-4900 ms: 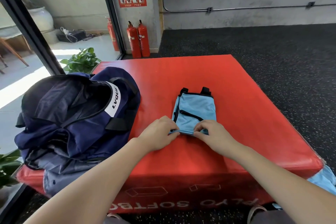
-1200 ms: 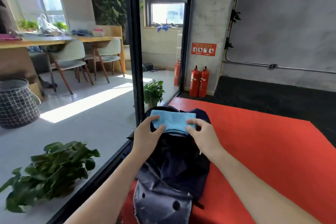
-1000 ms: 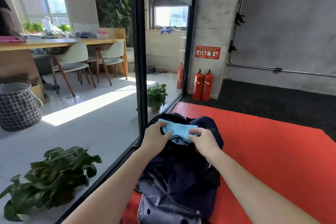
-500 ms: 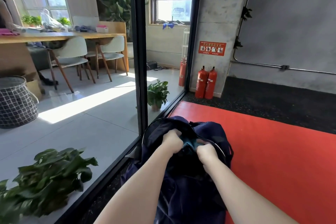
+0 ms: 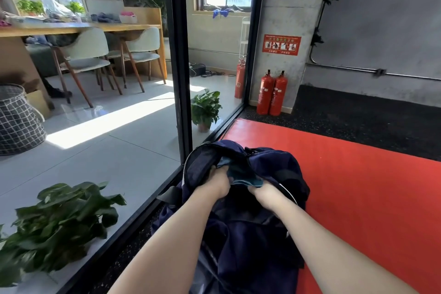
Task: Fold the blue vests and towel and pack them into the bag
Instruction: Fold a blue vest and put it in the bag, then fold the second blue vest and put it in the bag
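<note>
Blue fabric, a folded vest [image 5: 241, 175], sits inside the mouth of the navy bag [image 5: 241, 222], mostly sunk in shadow. Each hand is plunged into the opening at either end of it: the left hand [image 5: 216, 182] has its fingers curled round the vest's left edge, and the right hand [image 5: 261, 192] grips the right edge, fingertips hidden by the cloth. The bag lies on the left edge of a red padded box [image 5: 358, 198], beside a black-framed glass partition [image 5: 181, 79]. Beyond stand two red fire extinguishers [image 5: 272, 93] under a red wall sign [image 5: 281, 44] whose writing is too small to read.
</note>
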A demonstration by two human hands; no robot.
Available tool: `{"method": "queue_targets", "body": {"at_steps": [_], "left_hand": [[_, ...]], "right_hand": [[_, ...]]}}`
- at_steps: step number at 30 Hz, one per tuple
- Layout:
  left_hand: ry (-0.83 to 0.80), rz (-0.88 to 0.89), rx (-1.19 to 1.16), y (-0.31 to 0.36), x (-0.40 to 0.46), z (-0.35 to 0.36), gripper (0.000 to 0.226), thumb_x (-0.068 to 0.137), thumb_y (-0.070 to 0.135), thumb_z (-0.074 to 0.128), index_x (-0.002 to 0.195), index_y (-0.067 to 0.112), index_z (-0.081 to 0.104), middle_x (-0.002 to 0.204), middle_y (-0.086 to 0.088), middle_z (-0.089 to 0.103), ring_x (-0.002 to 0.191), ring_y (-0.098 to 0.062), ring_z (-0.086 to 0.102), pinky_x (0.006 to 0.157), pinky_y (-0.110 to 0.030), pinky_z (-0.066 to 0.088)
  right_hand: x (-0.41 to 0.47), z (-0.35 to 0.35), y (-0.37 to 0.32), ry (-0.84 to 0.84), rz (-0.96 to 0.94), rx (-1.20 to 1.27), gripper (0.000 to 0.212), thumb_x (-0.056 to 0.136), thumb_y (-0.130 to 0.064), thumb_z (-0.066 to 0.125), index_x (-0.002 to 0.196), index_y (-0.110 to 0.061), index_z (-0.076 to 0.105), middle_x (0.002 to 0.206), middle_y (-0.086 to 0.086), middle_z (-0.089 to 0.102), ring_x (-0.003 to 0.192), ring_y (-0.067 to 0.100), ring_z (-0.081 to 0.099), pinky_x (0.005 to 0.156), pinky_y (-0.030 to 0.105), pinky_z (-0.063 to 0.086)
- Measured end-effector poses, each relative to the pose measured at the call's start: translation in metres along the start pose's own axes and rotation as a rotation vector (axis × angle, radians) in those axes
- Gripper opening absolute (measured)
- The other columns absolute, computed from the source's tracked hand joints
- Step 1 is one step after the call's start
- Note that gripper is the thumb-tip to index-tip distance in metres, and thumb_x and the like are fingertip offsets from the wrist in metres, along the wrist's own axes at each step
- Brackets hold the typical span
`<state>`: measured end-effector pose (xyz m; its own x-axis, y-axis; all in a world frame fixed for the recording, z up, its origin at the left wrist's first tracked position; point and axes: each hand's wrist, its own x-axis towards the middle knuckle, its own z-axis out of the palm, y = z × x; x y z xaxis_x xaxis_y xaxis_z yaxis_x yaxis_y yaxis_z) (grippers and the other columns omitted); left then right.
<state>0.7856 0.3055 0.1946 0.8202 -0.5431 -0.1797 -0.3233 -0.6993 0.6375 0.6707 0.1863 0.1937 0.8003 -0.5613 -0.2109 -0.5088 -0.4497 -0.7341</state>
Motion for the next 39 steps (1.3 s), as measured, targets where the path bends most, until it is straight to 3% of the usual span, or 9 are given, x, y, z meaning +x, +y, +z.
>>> {"method": "queue_targets", "body": {"at_steps": [5,10,16,19,23,26,29,33,39], "left_hand": [[0.020,0.087,-0.007,0.011,-0.022,-0.017,0.058,0.099,0.028,0.059,0.153,0.021,0.039,0.156,-0.019,0.035,0.143,-0.035,0.036,0.118,-0.038,0.030],[0.118,0.177,-0.039,0.030,-0.073,-0.036,0.049,0.098,0.028,0.059,0.146,0.019,0.049,0.145,-0.011,0.050,0.134,-0.027,0.045,0.113,-0.033,0.033],[0.221,0.276,-0.076,0.077,-0.154,-0.038,0.036,0.099,0.022,0.057,0.134,0.016,0.059,0.128,-0.006,0.066,0.119,-0.023,0.059,0.102,-0.029,0.041],[0.190,0.328,-0.126,0.113,-0.197,-0.019,0.032,0.099,0.023,0.057,0.130,0.017,0.062,0.117,-0.002,0.069,0.112,-0.018,0.062,0.094,-0.021,0.041],[0.117,0.442,-0.151,0.168,-0.251,0.025,0.030,0.097,0.026,0.061,0.126,0.018,0.064,0.111,0.000,0.070,0.101,-0.015,0.064,0.084,-0.018,0.041],[0.031,0.531,-0.144,0.211,-0.289,0.074,0.032,0.097,0.031,0.063,0.127,0.022,0.063,0.113,0.000,0.070,0.098,-0.017,0.065,0.083,-0.028,0.052],[-0.070,0.618,-0.110,0.252,-0.330,0.132,0.032,0.097,0.034,0.060,0.128,0.024,0.061,0.108,0.002,0.070,0.099,-0.016,0.061,0.081,-0.027,0.049],[-0.237,0.704,-0.070,0.294,-0.383,0.217,0.036,0.095,0.036,0.060,0.130,0.026,0.061,0.092,0.013,0.065,0.105,-0.022,0.061,0.090,-0.035,0.051],[-0.468,0.762,0.001,0.323,-0.448,0.344,0.036,0.095,0.029,0.061,0.129,0.021,0.061,0.093,0.006,0.069,0.103,-0.020,0.063,0.093,-0.027,0.045]], "right_hand": [[-0.037,-0.018,-0.015,0.057,-0.050,0.058,0.031,0.095,-0.019,0.061,0.126,-0.021,0.063,0.106,-0.002,0.066,0.103,0.021,0.063,0.086,0.027,0.044],[-0.083,-0.033,-0.029,0.085,-0.075,0.064,0.045,0.092,-0.034,0.067,0.134,-0.019,0.059,0.126,-0.003,0.065,0.114,0.016,0.062,0.095,0.028,0.046],[-0.158,-0.075,-0.021,0.073,-0.144,0.175,0.037,0.091,-0.034,0.069,0.125,-0.020,0.062,0.116,-0.002,0.066,0.107,0.019,0.064,0.096,0.042,0.054],[-0.200,-0.111,0.004,0.127,-0.130,0.189,0.031,0.091,-0.031,0.069,0.120,-0.019,0.064,0.110,0.001,0.068,0.096,0.023,0.068,0.080,0.038,0.058],[-0.259,-0.163,0.054,0.220,-0.109,0.224,0.026,0.094,-0.025,0.067,0.117,-0.012,0.062,0.101,0.006,0.069,0.076,0.020,0.064,0.056,0.030,0.051],[-0.309,-0.200,0.106,0.295,-0.058,0.263,0.019,0.095,-0.021,0.067,0.112,-0.012,0.063,0.098,0.010,0.069,0.074,0.023,0.064,0.056,0.031,0.050],[-0.357,-0.231,0.171,0.369,0.017,0.339,0.013,0.095,-0.020,0.067,0.106,-0.014,0.063,0.091,0.012,0.069,0.072,0.029,0.062,0.060,0.036,0.048],[-0.417,-0.261,0.263,0.455,0.154,0.411,0.008,0.095,-0.014,0.066,0.102,-0.013,0.062,0.089,0.009,0.067,0.066,0.022,0.064,0.050,0.027,0.044],[-0.497,-0.273,0.391,0.556,0.389,0.452,0.013,0.097,-0.014,0.060,0.084,-0.015,0.063,0.079,0.007,0.067,0.067,0.018,0.062,0.049,0.022,0.042]]}}
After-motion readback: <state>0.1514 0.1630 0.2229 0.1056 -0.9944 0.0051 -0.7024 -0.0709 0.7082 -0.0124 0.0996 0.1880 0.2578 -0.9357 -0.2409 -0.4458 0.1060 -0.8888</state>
